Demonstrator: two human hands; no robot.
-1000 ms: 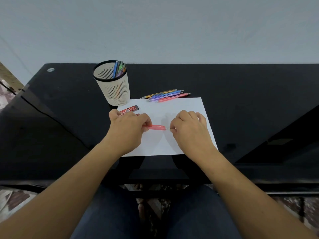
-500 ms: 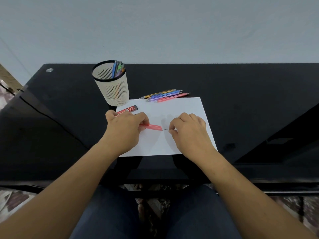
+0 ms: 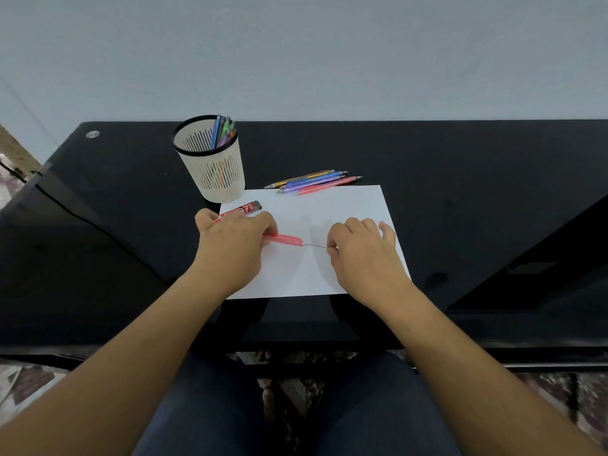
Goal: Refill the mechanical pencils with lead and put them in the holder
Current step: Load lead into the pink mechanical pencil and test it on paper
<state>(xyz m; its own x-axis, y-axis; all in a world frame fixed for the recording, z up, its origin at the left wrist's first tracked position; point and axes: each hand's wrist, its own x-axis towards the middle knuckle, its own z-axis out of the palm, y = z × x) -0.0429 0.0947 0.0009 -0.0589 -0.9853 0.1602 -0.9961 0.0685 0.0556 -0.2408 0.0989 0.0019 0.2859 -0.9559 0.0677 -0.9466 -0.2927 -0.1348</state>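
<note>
Evidently, lead (image 3: 316, 246) pinched in right fingers (image 3: 331, 251) is being fed into the pencil (image 3: 284, 239) gripped by left fingers (image 3: 269, 226), needing steady alignment.

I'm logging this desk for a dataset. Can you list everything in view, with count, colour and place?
table: one, glossy black, under everything.
paper: one white sheet, near middle of the table.
holder: one, cream mesh with a black rim, behind the paper's far left corner.
stored pencils: several, mixed colours, standing in the holder.
loose pencils: about four, yellow, blue, purple and pink, along the paper's far edge.
lead case: one, red and black, on the paper's far left corner.
held pencil: one, pink, over the paper.
lead: one thin dark stick, at the held pencil's end.
left hand: grips the held pencil.
right hand: pinches the lead.
</note>
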